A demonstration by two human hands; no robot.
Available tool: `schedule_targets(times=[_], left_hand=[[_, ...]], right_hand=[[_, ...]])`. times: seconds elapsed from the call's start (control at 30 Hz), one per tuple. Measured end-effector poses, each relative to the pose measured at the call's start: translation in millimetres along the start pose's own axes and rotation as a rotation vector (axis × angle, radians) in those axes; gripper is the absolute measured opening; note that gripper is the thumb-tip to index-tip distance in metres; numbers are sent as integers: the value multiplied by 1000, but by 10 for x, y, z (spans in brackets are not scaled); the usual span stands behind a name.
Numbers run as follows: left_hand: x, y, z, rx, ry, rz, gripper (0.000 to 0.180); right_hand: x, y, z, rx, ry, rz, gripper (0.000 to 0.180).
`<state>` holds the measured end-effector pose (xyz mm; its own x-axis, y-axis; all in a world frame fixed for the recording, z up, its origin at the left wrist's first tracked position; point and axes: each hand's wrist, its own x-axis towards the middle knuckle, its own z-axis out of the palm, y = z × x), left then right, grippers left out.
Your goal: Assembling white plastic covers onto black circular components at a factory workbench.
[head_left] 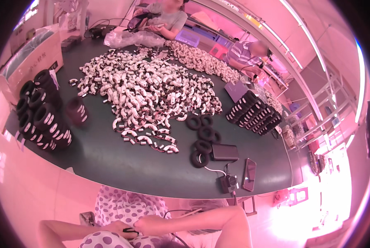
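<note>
Both my hands are low in my lap, below the near edge of the table, over spotted fabric. My left hand and my right hand meet fingertip to fingertip, pinching a small dark piece between them. Most of the piece is hidden by my fingers, so I cannot tell its shape. On the dark green table above lies a big heap of white curved parts, well out of reach of both hands.
Stacks of black rings stand at the table's left and right. Loose black rings, a dark power bank, a phone and a cable adapter lie near the front right. Two other people work at the far side.
</note>
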<state>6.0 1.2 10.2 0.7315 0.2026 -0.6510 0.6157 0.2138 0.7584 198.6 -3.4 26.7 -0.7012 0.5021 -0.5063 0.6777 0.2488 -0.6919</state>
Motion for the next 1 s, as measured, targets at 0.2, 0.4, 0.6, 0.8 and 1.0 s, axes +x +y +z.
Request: schedule_targets(times=[0.2,0.4,0.6,0.8,1.0], left_hand=[[-123,166,-239,44,52,153,38],[-272,11,-268,-211,204,360,34],[-91,-223,-239,82,304,366,34],[-124,-153,-124,47,329,372,32],[-108,-167,-83,-14,176,138,33]], right_hand=[[-47,12,-226,172,82,58,27],[-33,77,-368,286,44,-31,30],[-64,112,-292,164,94,21,29],[-51,94,-291,79,-8,29,29],[-71,14,-185,9,21,33,25]])
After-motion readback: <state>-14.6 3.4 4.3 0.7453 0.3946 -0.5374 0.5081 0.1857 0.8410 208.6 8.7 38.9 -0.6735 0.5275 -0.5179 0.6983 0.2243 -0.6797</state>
